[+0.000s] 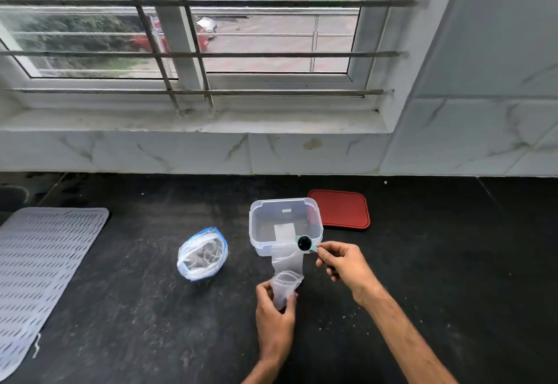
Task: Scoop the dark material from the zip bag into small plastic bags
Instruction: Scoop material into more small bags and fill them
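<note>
A blue-rimmed zip bag (201,256) stands open on the black counter, left of centre. My left hand (275,308) grips a small clear plastic bag (283,285) with its mouth held open upward. More flat clear bags (287,259) lie just behind it against a clear plastic box. My right hand (342,266) pinches the handle of a small teal measuring spoon (304,243). The spoon's bowl is filled with dark material and hovers above and behind the small bag, over the box's front rim.
The clear plastic box (256,223) stands open mid-counter, and its red lid (339,209) lies behind to the right. A grey perforated mat (42,263) covers the counter's left side. Marble wall and a barred window rise behind.
</note>
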